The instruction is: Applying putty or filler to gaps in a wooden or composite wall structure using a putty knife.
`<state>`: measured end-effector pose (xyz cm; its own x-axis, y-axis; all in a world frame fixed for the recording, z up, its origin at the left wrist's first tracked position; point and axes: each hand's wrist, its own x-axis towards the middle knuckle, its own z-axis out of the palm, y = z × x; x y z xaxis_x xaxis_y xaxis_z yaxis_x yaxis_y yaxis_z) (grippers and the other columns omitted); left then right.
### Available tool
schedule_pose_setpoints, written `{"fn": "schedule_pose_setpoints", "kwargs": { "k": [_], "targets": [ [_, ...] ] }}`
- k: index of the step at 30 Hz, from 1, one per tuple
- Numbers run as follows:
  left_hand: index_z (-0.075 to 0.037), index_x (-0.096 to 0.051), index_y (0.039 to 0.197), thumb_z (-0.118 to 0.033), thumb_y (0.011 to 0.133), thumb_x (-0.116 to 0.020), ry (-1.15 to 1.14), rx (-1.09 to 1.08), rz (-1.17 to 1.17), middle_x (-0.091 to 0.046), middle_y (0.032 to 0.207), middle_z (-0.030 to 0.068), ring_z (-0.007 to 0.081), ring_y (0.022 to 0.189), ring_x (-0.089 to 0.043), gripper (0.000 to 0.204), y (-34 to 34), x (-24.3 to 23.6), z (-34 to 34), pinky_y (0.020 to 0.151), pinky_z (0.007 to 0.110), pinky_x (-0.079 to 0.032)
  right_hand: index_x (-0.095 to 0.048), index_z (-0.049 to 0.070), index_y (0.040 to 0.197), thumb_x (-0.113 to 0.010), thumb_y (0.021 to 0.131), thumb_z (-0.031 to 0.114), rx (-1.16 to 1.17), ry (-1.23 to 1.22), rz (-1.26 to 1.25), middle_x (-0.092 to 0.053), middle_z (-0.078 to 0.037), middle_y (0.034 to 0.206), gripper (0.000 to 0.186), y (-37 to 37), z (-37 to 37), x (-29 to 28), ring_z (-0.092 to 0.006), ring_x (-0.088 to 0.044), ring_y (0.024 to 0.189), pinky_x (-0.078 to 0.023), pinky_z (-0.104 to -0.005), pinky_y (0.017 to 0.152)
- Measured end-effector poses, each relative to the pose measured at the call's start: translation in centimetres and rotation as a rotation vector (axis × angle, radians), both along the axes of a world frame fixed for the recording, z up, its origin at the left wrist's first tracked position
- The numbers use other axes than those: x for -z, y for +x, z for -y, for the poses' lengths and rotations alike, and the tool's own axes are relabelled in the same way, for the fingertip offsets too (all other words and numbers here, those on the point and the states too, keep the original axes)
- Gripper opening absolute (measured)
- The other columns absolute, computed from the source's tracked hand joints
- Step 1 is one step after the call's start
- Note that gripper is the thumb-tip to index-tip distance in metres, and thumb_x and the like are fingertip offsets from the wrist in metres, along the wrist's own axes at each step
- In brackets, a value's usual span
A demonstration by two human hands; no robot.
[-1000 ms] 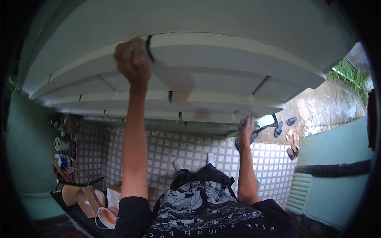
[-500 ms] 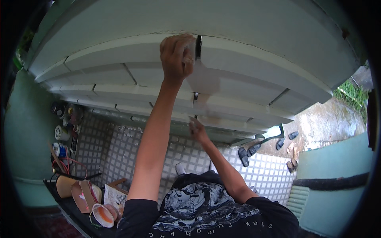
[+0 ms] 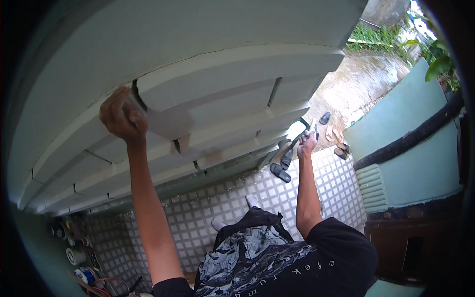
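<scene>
My left hand [image 3: 123, 116] is closed against the upper ledge of a white stepped wall panel [image 3: 213, 81], just beside a dark vertical slot. Its fingers are curled in, and whatever they may hold is hidden. Whitish dust or residue shows on the knuckles. Farther right, past the lower end of the panel, my right hand [image 3: 307, 143] is closed with a thin pale piece [image 3: 312, 125] sticking up from the fingers. That piece is too small to name.
Dark slippers [image 3: 281, 172] and more footwear lie by the right end of the panel. White paint tubs [image 3: 75, 256] stand low at the left. A tiled floor [image 3: 193, 232] is underfoot; a green wall [image 3: 415, 143] bounds the right.
The view has swung to the right. My right hand has moved from below the panel out to the right, and the pale piece now shows in it. My left hand stays by the slot.
</scene>
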<state>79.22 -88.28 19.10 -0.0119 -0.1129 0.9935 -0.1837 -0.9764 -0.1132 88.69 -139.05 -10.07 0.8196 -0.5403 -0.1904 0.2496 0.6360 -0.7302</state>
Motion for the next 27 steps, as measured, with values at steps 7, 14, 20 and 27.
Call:
{"fn": "schedule_pose_setpoints", "kwargs": {
  "k": [7, 14, 20, 27],
  "targets": [
    [-0.009, -0.063, 0.102, -0.041, 0.097, -0.029, -0.003, -0.041, -0.035, -0.066, 0.102, 0.0044, 0.0216, 0.1, -0.059, 0.047, -0.4, 0.9, -1.1, 0.092, 0.038, -0.041, -0.063, 0.004, 0.088, -0.053, 0.094, 0.03, -1.16, -0.851, -0.228, -0.051, 0.002, 0.069, 0.028, -3.8, -8.1, -2.0, -0.0098, -0.045, 0.06, -0.036, -0.0262, 0.053],
    [-0.006, -0.062, 0.104, -0.038, 0.097, -0.028, -0.039, -0.021, -0.1, -0.063, 0.106, 0.0077, 0.0228, 0.106, -0.056, 0.047, -0.6, 0.6, 0.1, 0.095, 0.038, -0.042, -0.067, -0.001, 0.099, -0.044, 0.1, 0.027, -0.007, -0.577, -0.12, -0.062, -0.003, 0.076, 0.036, -0.2, -1.0, -1.5, -0.0093, -0.051, 0.066, -0.042, -0.0264, 0.058],
    [-0.004, -0.06, 0.109, -0.036, 0.097, -0.031, -0.056, 0.008, -0.097, -0.061, 0.108, 0.0092, 0.0231, 0.105, -0.057, 0.045, -0.9, 1.0, -0.5, 0.093, 0.038, -0.045, -0.067, -0.001, 0.095, -0.048, 0.099, 0.028, -1.077, -1.061, -0.219, -0.06, -0.005, 0.078, 0.035, -1.9, -3.4, -1.2, -0.0106, -0.054, 0.071, -0.043, -0.0243, 0.061],
    [-0.003, -0.06, 0.11, -0.038, 0.097, -0.032, -0.095, 0.014, -0.119, -0.061, 0.108, 0.0111, 0.0231, 0.099, -0.058, 0.047, -0.6, 0.8, 0.3, 0.089, 0.037, -0.046, -0.064, 0.001, 0.093, -0.049, 0.099, 0.029, -0.545, -0.52, -0.176, -0.05, 0.003, 0.068, 0.032, -0.4, -1.1, 0.4, -0.007, -0.043, 0.06, -0.036, -0.0251, 0.053]
  ]
}}
